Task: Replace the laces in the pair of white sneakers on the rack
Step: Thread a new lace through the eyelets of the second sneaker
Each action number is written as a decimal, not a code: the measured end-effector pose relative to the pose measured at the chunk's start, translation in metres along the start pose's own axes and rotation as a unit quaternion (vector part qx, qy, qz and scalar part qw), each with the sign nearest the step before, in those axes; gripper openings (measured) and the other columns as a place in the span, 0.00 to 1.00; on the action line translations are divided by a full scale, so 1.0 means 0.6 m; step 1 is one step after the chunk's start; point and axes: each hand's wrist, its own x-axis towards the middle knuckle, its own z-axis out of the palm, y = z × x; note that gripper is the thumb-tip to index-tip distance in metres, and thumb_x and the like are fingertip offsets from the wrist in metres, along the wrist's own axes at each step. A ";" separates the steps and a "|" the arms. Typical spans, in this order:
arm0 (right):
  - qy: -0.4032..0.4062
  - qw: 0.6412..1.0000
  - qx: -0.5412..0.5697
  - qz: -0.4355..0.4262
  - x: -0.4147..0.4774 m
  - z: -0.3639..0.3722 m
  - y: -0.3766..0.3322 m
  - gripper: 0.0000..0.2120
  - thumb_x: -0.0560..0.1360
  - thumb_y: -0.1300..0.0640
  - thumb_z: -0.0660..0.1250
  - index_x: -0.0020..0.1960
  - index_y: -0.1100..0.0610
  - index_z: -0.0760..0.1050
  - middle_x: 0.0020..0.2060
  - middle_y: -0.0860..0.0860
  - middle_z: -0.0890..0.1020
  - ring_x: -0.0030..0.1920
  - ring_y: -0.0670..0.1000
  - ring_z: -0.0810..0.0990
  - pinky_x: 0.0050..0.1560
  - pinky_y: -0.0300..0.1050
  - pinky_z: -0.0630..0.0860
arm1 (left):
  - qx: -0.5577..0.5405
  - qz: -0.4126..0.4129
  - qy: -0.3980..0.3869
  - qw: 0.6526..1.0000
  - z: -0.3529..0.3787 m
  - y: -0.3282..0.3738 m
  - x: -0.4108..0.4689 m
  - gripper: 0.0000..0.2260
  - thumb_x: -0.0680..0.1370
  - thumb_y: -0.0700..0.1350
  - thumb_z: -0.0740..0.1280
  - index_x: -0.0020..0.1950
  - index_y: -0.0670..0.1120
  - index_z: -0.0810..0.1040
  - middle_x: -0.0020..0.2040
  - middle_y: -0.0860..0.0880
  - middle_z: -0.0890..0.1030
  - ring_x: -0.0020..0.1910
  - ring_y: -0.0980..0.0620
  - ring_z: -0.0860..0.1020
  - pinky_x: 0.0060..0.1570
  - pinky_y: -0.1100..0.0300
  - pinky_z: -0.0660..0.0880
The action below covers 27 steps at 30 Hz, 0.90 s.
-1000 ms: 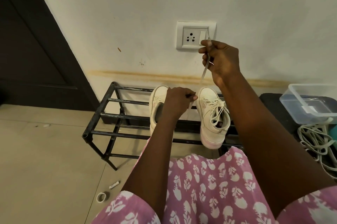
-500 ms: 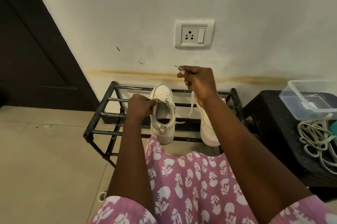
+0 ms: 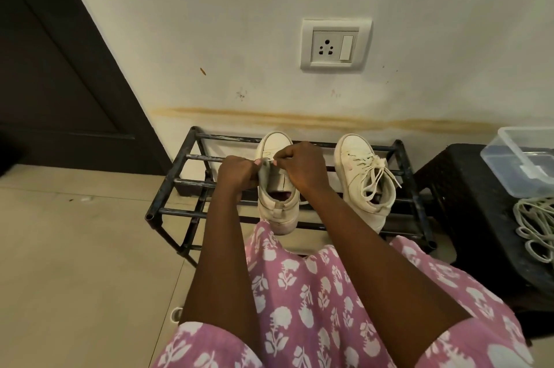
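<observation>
Two white sneakers stand toes to the wall on a black metal rack (image 3: 180, 185). The left sneaker (image 3: 277, 211) has no lace in its eyelets that I can see. The right sneaker (image 3: 364, 185) is laced and loosely tied. Both my hands meet over the left sneaker's open top. My left hand (image 3: 236, 171) grips its grey tongue and upper edge. My right hand (image 3: 302, 168) pinches what looks like a small white lace tip (image 3: 274, 161) against the same spot. The remainder of that lace is hidden.
A black stool (image 3: 479, 203) at the right carries a clear plastic box (image 3: 521, 164) and a heap of white laces (image 3: 536, 226). A wall socket (image 3: 335, 44) is above the rack and a dark door (image 3: 60, 68) at the left. My pink floral lap fills the foreground.
My right hand came down from socket height, where it was pulling a lace up, to the left sneaker's top. My left hand shifted onto the tongue, so both hands now meet there.
</observation>
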 end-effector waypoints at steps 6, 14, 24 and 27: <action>-0.009 0.985 -0.163 -0.054 0.011 0.017 -0.017 0.12 0.77 0.62 0.61 0.54 0.57 0.82 0.49 0.55 0.83 0.49 0.57 0.81 0.50 0.50 0.79 | 0.003 0.027 -0.010 1.000 -0.005 -0.001 0.001 0.08 0.75 0.36 0.68 0.36 0.37 0.76 0.34 0.43 0.77 0.32 0.49 0.76 0.24 0.64 0.75; -0.035 0.974 -0.206 -0.083 0.007 0.022 -0.010 0.13 0.79 0.60 0.59 0.54 0.57 0.82 0.50 0.54 0.81 0.51 0.55 0.79 0.47 0.46 0.76 | -0.008 0.041 -0.019 0.999 -0.005 -0.005 0.006 0.09 0.75 0.37 0.68 0.35 0.37 0.77 0.34 0.43 0.78 0.32 0.49 0.77 0.28 0.63 0.78; -0.044 0.972 -0.215 -0.080 0.019 0.024 -0.022 0.12 0.77 0.61 0.60 0.55 0.59 0.81 0.49 0.55 0.82 0.48 0.56 0.80 0.49 0.49 0.79 | 0.000 0.053 -0.026 0.998 -0.006 -0.003 0.009 0.09 0.76 0.36 0.67 0.35 0.39 0.78 0.35 0.43 0.78 0.33 0.48 0.77 0.29 0.63 0.79; -0.062 0.974 -0.198 -0.089 0.019 0.020 -0.021 0.13 0.77 0.61 0.60 0.55 0.58 0.82 0.50 0.56 0.83 0.49 0.56 0.80 0.50 0.52 0.79 | -0.003 0.056 -0.028 0.998 -0.006 -0.005 0.011 0.08 0.76 0.35 0.67 0.35 0.38 0.78 0.36 0.42 0.78 0.34 0.47 0.77 0.38 0.55 0.79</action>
